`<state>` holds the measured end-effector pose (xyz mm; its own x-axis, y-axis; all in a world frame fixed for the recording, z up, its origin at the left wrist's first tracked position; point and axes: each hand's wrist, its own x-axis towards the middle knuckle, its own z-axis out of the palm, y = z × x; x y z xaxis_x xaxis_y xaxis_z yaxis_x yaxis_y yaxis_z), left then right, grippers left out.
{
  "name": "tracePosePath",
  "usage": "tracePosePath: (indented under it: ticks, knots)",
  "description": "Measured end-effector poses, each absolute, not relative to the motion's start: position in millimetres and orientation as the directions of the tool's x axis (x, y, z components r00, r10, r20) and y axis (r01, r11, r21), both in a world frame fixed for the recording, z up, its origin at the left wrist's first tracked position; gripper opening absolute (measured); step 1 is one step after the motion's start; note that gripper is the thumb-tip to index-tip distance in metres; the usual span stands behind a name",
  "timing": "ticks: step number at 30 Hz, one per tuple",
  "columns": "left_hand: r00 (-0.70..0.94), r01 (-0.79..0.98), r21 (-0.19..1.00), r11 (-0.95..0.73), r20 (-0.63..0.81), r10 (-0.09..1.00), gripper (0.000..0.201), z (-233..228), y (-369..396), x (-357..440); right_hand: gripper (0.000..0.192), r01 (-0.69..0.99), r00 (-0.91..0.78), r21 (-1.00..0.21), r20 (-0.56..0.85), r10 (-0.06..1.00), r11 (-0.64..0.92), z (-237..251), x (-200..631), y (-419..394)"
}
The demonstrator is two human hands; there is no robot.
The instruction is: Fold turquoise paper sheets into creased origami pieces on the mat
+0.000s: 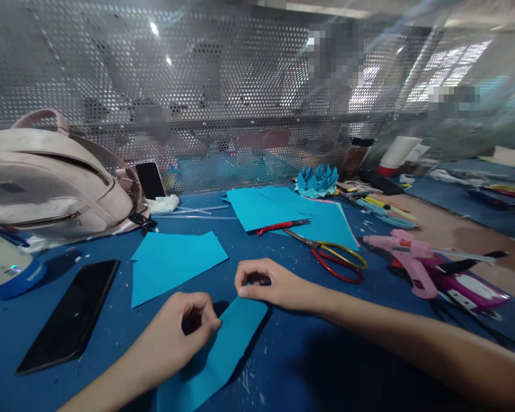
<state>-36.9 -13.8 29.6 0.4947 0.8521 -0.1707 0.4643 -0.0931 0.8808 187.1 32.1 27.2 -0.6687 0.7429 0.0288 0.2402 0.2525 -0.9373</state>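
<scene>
A strip of blue paper [229, 346], apparently folded along its length, lies slanted on the blue table before me. My right hand [261, 280] pinches its far end between thumb and fingers. Along its left edge, my left hand [189, 323] is closed with thumb and fingertips pressed at the paper. More blue paper pieces [175, 260] lie just beyond my left hand. Behind my right hand are scissors [339, 254] with red and yellow handles and a red-handled cutter [278, 226], near a stack of blue sheets [266, 203].
At left are a black phone [71, 315], a pale backpack [47, 183] and a blue-based container [8, 263]. A folded blue paper flower [316, 182] stands at the back. On the right lie a pink glue gun [405, 252] and pens [388, 209]. A perforated metal panel [218, 86] closes off the rear.
</scene>
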Motion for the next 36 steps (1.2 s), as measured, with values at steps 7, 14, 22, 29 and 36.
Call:
tracePosePath:
  ticks: [7,14,22,29,36]
  knots:
    - [0.461,0.456,0.886,-0.085,-0.153,0.874,0.026,31.1,-10.2,-38.5,0.020,0.224,-0.634,-0.943,0.050,0.772,0.245,26.0,198.9,44.8]
    - [0.436,0.456,0.884,-0.105,-0.119,0.892,0.029,31.5,-9.8,-38.9,0.022,0.239,-0.618,-0.933,0.068,0.783,0.270,27.2,199.3,45.5]
    - [0.413,0.431,0.899,-0.076,-0.121,0.903,0.029,30.1,-2.4,-49.9,0.026,0.259,-0.509,-0.919,0.133,0.850,0.299,28.1,209.3,58.2]
    - [0.370,0.387,0.922,-0.022,-0.133,0.920,0.035,27.0,7.2,-66.5,0.026,0.292,-0.357,-0.914,0.170,0.919,0.282,35.4,224.7,73.8]
    - [0.393,0.362,0.929,-0.072,-0.082,0.916,0.035,24.7,12.4,-69.5,0.025,0.295,-0.319,-0.923,0.148,0.936,0.246,33.9,230.1,80.8]
